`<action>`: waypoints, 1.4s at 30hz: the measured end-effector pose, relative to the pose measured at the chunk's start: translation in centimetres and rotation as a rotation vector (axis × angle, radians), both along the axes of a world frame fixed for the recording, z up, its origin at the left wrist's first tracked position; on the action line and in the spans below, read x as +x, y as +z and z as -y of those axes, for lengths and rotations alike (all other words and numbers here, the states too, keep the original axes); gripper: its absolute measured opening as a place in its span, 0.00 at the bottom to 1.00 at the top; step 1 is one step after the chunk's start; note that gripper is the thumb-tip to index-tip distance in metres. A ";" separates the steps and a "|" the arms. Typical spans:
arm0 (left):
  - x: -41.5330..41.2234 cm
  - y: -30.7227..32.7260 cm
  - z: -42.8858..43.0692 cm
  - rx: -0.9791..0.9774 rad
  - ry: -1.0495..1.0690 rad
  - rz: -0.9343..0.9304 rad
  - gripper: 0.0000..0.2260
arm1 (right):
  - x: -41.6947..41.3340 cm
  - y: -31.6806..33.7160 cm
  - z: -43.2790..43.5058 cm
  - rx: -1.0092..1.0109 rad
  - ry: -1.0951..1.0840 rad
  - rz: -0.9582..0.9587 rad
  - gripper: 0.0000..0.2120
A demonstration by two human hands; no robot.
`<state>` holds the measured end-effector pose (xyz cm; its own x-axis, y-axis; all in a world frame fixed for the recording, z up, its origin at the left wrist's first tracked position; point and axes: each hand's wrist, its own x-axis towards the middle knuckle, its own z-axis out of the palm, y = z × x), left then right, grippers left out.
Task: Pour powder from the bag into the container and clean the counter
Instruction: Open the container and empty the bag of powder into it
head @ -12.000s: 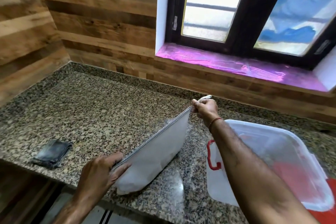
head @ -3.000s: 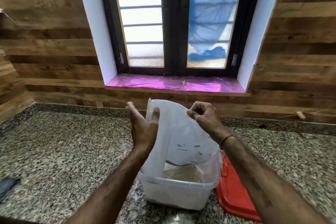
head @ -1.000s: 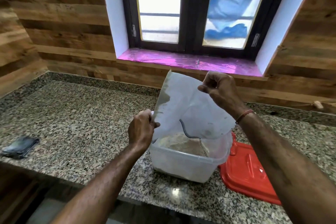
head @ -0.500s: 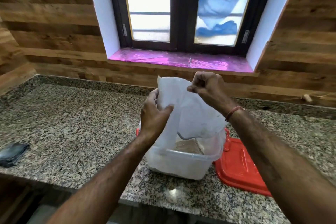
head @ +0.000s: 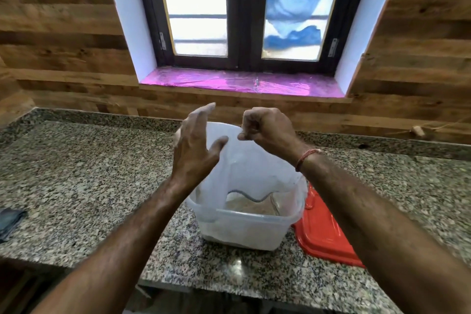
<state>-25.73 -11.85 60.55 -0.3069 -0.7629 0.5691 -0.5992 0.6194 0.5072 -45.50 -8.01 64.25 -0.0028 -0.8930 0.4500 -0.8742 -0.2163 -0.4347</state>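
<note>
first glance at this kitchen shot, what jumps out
The white bag hangs mouth-down into the clear container at centre, pinched at its top by the right hand, the left hand open beside it. A red lid lies right of the container, and bright pink film covers the window sill behind.

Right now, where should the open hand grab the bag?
With the left hand, pinch the bag at its upper left corner, coming from the left, as the right hand pinches the other. It hangs mouth-down in the container, so that raised edge is free.

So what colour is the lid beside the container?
The lid is red; head view.
</note>
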 end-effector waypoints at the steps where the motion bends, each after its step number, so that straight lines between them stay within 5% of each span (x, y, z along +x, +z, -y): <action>1: -0.4 0.6 0.0 -0.043 -0.023 0.048 0.26 | 0.1 0.2 0.2 -0.011 -0.009 -0.007 0.14; 3: -1.0 2.2 0.2 -0.067 -0.026 0.088 0.15 | 0.2 0.6 0.7 -0.017 -0.018 -0.020 0.14; 7: -0.3 3.6 1.6 0.176 -0.042 -0.114 0.07 | -1.9 0.3 0.4 0.160 0.000 -0.011 0.12; 11: 1.0 3.0 2.4 0.148 -0.019 -0.119 0.07 | -6.4 -2.1 -0.9 0.242 -0.115 -0.002 0.11; 17: -2.3 3.4 1.4 -0.125 -0.084 0.309 0.12 | -7.3 -1.5 -1.2 0.058 -0.148 0.046 0.08; 19: -3.5 3.8 1.3 -0.104 -0.107 0.285 0.06 | -6.9 -0.2 -0.6 0.027 -0.115 0.021 0.08; 27: -2.5 3.3 3.1 -0.055 -0.015 0.247 0.12 | -9.2 -0.4 -0.9 0.156 -0.112 0.101 0.08; 30: -4.0 3.9 2.8 -0.065 -0.080 0.251 0.02 | -8.1 0.3 -0.6 0.042 -0.105 0.087 0.11; 32: -6.1 4.5 2.3 -0.007 -0.124 0.304 0.13 | -6.7 1.1 -0.1 0.012 -0.050 0.063 0.08; 34: -7.9 4.7 2.0 0.025 -0.154 0.243 0.10 | -5.9 1.5 0.4 0.002 -0.025 0.040 0.05; 36: -8.4 4.8 2.3 0.041 -0.152 0.159 0.03 | -6.4 1.4 0.4 0.054 0.002 0.203 0.06; 38: -8.0 4.5 3.0 0.114 -0.164 0.072 0.07 | -7.3 0.9 -0.1 0.129 0.067 0.474 0.07; 42: -6.6 4.2 4.8 0.258 -0.214 -0.113 0.06 | -8.9 -2.6 -1.3 0.312 0.147 0.715 0.24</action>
